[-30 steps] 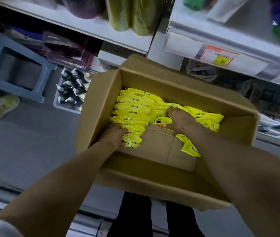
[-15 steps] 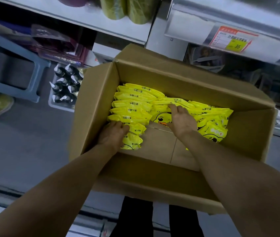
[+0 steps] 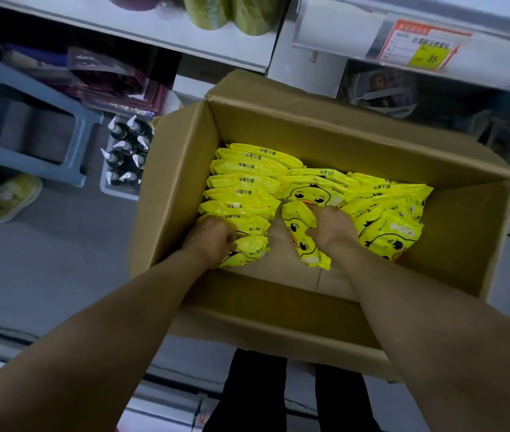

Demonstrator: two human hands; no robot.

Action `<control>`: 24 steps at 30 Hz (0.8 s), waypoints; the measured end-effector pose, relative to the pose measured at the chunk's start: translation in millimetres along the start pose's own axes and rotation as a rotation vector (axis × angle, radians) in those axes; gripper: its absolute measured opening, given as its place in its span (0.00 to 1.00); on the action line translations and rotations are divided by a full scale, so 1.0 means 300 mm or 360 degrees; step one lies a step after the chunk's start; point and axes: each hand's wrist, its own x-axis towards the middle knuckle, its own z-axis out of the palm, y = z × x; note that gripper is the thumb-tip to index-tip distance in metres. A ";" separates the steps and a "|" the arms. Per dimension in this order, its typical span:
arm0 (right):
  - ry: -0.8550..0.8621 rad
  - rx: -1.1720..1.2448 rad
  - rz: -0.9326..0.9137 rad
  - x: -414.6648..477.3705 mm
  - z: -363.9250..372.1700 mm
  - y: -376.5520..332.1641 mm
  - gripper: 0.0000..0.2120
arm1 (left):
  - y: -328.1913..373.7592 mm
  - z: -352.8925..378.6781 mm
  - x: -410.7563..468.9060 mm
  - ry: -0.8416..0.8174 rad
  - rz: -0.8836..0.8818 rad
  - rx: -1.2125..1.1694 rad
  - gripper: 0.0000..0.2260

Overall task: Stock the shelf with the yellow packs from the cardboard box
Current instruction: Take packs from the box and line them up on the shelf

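Observation:
An open cardboard box sits in front of me, partly filled with yellow duck-print packs. A row of them stands on edge along the box's left side, and more lie stacked at the right. My left hand grips the nearest packs of the left row. My right hand grips one yellow pack tilted up from the middle of the box, its duck face showing. The shelf with a price tag runs above the box.
A blue plastic stool stands on the grey floor at left. Beside the box a small tray of dark spray bottles sits on the floor. Green rolls and packaged goods fill the shelves behind. My legs show below the box.
My right hand has curled round a duck-print pack and lifted it up on edge; before it lay flat on the packs. My left hand stays on the left row.

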 end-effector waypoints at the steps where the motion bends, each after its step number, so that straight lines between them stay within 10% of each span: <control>1: -0.0002 0.0042 0.0008 -0.019 -0.001 0.007 0.22 | 0.009 -0.008 -0.008 0.0023 0.0017 -0.0053 0.03; 11: 0.0130 0.0174 -0.0143 -0.207 -0.277 0.195 0.17 | 0.306 -0.178 -0.198 0.0104 0.0131 -0.0499 0.03; 24: 0.0591 0.0655 -0.0464 -0.777 -0.568 0.788 0.35 | 1.004 -0.222 -0.692 0.0269 0.0156 -0.0635 0.40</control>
